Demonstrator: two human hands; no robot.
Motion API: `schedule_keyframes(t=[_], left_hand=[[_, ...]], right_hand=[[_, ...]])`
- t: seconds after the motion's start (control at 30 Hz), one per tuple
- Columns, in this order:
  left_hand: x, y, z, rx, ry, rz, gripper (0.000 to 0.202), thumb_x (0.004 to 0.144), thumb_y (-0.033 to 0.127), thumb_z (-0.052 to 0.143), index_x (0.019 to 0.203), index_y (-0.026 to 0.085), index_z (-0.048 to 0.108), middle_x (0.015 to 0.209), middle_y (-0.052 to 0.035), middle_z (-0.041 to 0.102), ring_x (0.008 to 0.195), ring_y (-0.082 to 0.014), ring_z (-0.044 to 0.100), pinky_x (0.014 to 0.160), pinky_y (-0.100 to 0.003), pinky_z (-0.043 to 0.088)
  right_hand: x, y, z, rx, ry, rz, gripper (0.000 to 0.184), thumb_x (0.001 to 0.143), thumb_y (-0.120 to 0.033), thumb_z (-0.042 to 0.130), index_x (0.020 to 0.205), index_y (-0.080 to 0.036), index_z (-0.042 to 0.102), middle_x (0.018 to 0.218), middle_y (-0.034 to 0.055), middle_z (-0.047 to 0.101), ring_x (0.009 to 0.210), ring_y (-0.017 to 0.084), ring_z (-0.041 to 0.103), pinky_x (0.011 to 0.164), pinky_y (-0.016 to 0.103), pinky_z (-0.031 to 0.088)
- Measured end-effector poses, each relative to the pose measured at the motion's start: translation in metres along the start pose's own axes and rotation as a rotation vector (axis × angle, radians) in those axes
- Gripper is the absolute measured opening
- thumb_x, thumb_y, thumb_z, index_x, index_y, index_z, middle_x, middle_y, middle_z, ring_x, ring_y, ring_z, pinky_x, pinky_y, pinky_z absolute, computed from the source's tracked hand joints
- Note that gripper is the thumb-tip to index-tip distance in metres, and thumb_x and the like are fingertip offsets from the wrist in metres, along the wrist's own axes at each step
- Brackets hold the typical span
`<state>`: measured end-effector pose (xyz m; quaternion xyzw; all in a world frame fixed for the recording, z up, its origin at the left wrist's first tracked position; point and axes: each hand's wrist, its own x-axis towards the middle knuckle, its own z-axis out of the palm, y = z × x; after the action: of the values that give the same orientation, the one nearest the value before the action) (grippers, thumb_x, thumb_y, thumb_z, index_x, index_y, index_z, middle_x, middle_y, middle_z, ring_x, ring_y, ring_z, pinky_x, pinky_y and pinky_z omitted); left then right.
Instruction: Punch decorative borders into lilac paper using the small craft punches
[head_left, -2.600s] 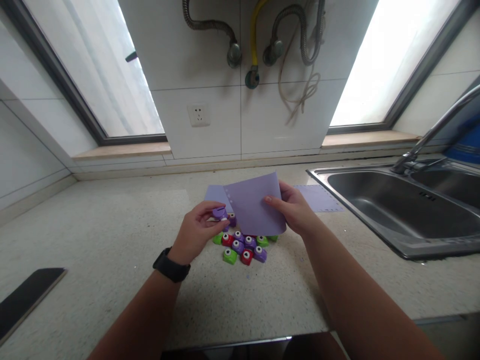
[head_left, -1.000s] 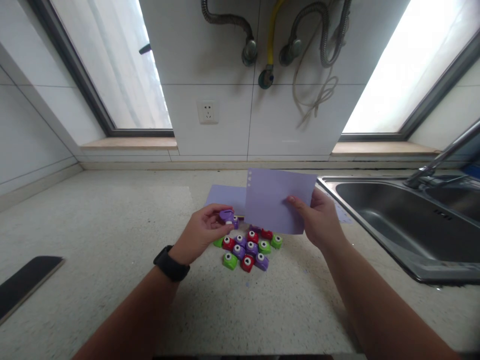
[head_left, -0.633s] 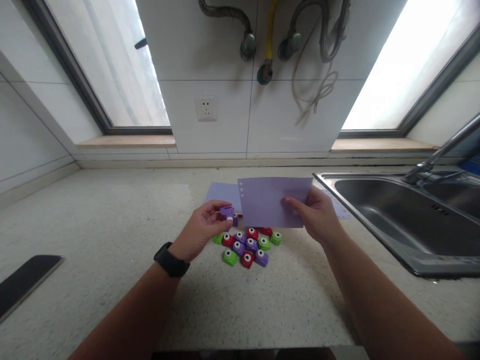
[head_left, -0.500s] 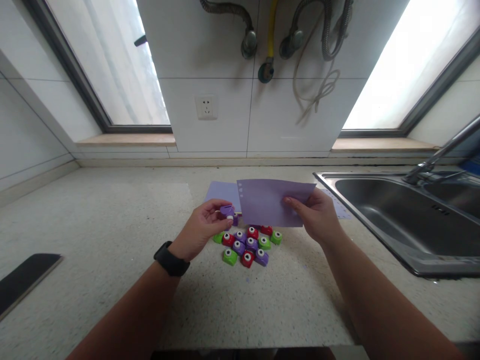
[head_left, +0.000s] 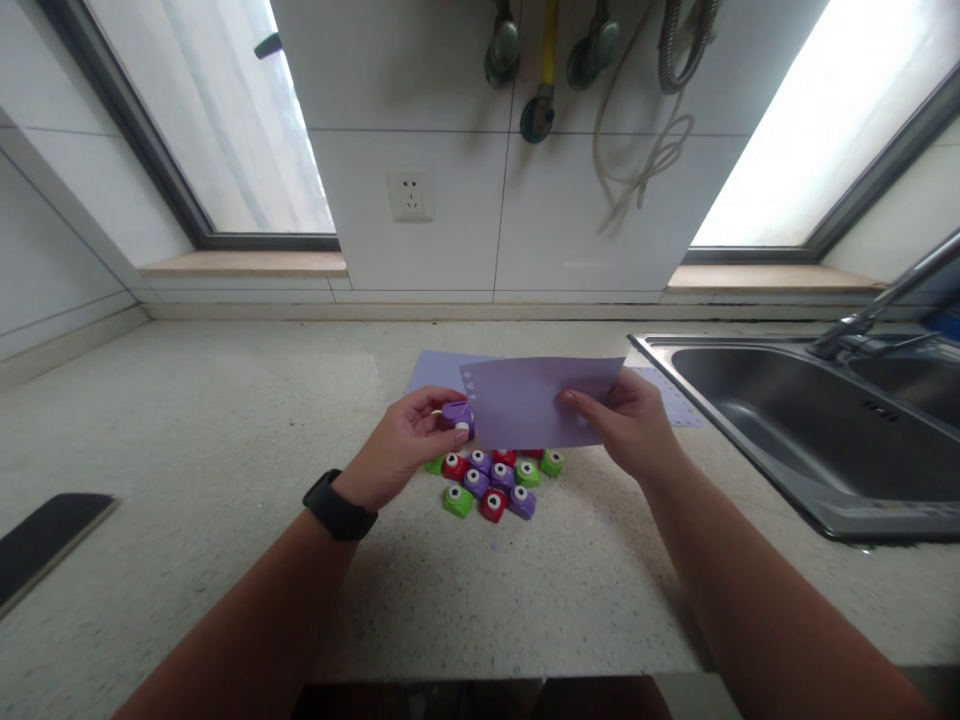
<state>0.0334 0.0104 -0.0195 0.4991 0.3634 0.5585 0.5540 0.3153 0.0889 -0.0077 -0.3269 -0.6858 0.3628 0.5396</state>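
Note:
Between its thumb and fingers, my left hand (head_left: pixel 397 440) pinches a small purple craft punch (head_left: pixel 457 416) with a white button. My right hand (head_left: pixel 634 415) grips the right side of a lilac sheet of paper (head_left: pixel 525 400), thumb in front, held up above the counter. Several punched holes run down the sheet's left edge, which is right beside the punch; I cannot tell whether the edge is inside its slot. Below lie several more punches in red, green and purple, among them a red punch (head_left: pixel 493 505) and a green punch (head_left: pixel 458 501). The sheet covers some of them.
Another lilac sheet (head_left: pixel 439 368) lies behind the held one, and a punched sheet (head_left: pixel 675 397) lies by the sink (head_left: pixel 757 430) on the right. A dark flat object (head_left: pixel 52 540) rests on the counter (head_left: pixel 225 420) at the left. A tiled wall rises behind.
The held sheet has moved left towards the punch, and its punched edge is now close against it. The camera view has tilted slightly down.

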Motion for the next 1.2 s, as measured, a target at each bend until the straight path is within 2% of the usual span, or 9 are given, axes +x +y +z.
schedule_keyframes(t=[0.43,0.63,0.93,1.2], left_hand=[[-0.0007,-0.0041,-0.0044,-0.015,-0.05,-0.008,0.041,0.076,0.015,0.087,0.112,0.021,0.07,0.113,-0.0039,0.067,0.104,-0.0145,0.066,0.093,-0.028,0.055],[-0.0002,-0.0015,-0.0033,0.001,-0.025,-0.009,0.041,0.074,0.016,0.087,0.111,0.019,0.069,0.112,-0.0055,0.067,0.101,-0.0167,0.067,0.091,-0.032,0.056],[-0.002,-0.0006,-0.0024,-0.022,-0.045,-0.035,0.043,0.074,0.016,0.088,0.113,0.019,0.069,0.113,-0.0048,0.069,0.1,-0.0149,0.067,0.09,-0.029,0.055],[-0.0023,0.0002,-0.0035,-0.071,-0.07,-0.072,0.046,0.073,0.014,0.089,0.113,0.019,0.068,0.104,-0.0025,0.07,0.094,-0.014,0.07,0.088,-0.027,0.056]], right_hand=[[-0.0013,-0.0064,-0.0004,-0.011,-0.027,-0.02,0.026,0.08,-0.039,0.085,0.101,-0.026,0.077,0.097,0.0039,0.079,0.087,0.026,0.072,0.081,0.046,0.063],[-0.0011,-0.0071,-0.001,-0.016,-0.03,-0.029,0.027,0.08,-0.039,0.085,0.102,-0.026,0.077,0.099,0.004,0.079,0.088,0.027,0.073,0.081,0.046,0.063],[0.0004,-0.0047,-0.0017,-0.001,-0.041,-0.079,0.026,0.08,-0.035,0.086,0.103,-0.025,0.077,0.098,0.0034,0.08,0.085,0.024,0.074,0.077,0.041,0.064],[0.0009,-0.0037,-0.0023,-0.006,-0.032,-0.101,0.025,0.08,-0.033,0.086,0.103,-0.026,0.078,0.098,0.0028,0.08,0.085,0.023,0.075,0.076,0.039,0.065]])
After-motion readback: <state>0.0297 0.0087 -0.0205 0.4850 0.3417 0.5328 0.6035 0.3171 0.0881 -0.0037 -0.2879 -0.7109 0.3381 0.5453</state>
